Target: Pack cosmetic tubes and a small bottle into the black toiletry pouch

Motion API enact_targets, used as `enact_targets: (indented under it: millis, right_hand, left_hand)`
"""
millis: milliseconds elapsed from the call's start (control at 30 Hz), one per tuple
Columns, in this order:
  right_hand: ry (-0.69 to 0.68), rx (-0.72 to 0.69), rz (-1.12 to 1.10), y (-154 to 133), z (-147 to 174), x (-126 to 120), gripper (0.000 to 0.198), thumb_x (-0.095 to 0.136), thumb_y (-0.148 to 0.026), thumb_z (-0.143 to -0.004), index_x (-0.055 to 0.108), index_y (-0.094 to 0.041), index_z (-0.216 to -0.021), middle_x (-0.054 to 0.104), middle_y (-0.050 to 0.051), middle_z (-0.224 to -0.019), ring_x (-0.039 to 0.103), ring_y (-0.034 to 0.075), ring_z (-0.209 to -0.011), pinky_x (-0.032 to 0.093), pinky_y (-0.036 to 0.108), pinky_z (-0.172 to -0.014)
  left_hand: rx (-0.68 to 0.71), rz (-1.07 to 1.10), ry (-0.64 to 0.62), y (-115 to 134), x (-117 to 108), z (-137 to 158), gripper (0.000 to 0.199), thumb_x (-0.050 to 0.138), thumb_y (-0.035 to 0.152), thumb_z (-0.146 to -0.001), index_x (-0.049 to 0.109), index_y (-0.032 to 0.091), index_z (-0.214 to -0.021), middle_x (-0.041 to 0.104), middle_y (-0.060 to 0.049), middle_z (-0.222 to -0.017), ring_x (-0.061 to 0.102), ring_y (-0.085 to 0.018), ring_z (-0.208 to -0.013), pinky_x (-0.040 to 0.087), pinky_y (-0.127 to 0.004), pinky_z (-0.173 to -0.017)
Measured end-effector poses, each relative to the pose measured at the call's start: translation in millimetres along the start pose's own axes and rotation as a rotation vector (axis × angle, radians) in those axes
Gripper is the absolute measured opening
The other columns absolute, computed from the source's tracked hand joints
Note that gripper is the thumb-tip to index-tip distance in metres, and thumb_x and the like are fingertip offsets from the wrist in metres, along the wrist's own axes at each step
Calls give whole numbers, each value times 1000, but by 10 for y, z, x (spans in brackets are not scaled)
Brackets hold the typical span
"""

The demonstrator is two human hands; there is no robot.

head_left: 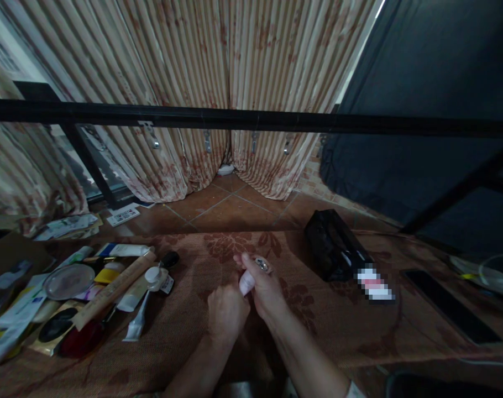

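My right hand (pixel 270 290) is wrapped round a small pale pinkish-white item (pixel 246 282), perhaps a tube or bottle; its kind is not clear. A shiny silvery piece (pixel 262 265) shows at the fingers of that hand. Close against the item's left side, my left hand (pixel 229 309) is closed in a fist, and what lies inside it is hidden. Both hands meet above the middle of a brown patterned cloth (pixel 185 309). To the left lie a white-capped bottle (pixel 155 279) and a whitish tube (pixel 136 323).
A heap of tubes, packets and a round clear-lidded container (pixel 69 282) covers the cloth's left side. On the right are a glossy black bag (pixel 332 243) and a dark flat bar (pixel 450 307). A black rail (pixel 251 119) crosses before striped curtains (pixel 185 66).
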State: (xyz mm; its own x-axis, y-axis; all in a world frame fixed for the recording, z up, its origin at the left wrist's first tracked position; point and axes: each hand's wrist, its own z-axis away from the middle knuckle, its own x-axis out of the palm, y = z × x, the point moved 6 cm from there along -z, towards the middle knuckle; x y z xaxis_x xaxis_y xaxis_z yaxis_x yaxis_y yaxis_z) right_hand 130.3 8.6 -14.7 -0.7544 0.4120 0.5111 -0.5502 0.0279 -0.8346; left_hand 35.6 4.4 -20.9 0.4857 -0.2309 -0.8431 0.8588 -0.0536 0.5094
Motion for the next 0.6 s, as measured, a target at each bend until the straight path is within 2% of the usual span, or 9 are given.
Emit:
enact_targets:
  millis: [67,133,233,333,467,600]
  right_hand:
    - [41,-9,40,11,-17,-27,35,87,-50,-58,71,-20,-67,76,6,-78,67,20,-75,48,30,-69]
    - [91,-13,101,13,-37,-58,36,87,-50,-57,72,-19,-66,75,5,-74,66,20,-72,48,31,-69]
    - [125,-13,150,-6,-68,-81,37,87,-51,-55,71,-19,-63,74,5,-72,64,18,-69,47,30,-69]
    - [103,-2,113,-35,-99,-86,38,87,-52,-55,70,-18,-61,73,5,-71,64,17,-70,47,30,-70]
    - [85,37,39,-70,-137,-127,39,88,-50,-54,67,-18,-61,71,3,-67,64,16,-69,47,29,-71]
    - [82,54,2,-122,-161,-167,39,89,-48,-53,68,-18,-64,71,3,-70,62,14,-65,48,27,-67]
  left_hand:
    - [14,-97,28,10,16,-1,41,48,11,-82,66,11,-119,74,-21,-93,71,-32,-92,45,-37,-78]
    - [33,-70,17,10,53,-11,39,50,11,-81,66,11,-116,74,-19,-92,71,-30,-89,44,-34,-74]
    - [85,159,-52,15,105,-35,31,57,15,-78,67,14,-107,74,-15,-89,70,-27,-83,43,-30,-67]
    - [148,401,-163,25,129,-55,25,63,17,-74,65,14,-98,73,-8,-85,67,-22,-76,43,-27,-64]
    - [242,632,-342,30,160,-54,30,68,26,-74,64,14,-102,72,-4,-88,64,-20,-78,45,-25,-66]
    - [271,755,-482,4,207,-34,38,69,39,-77,65,11,-102,70,-6,-91,62,-19,-80,44,-26,-67]
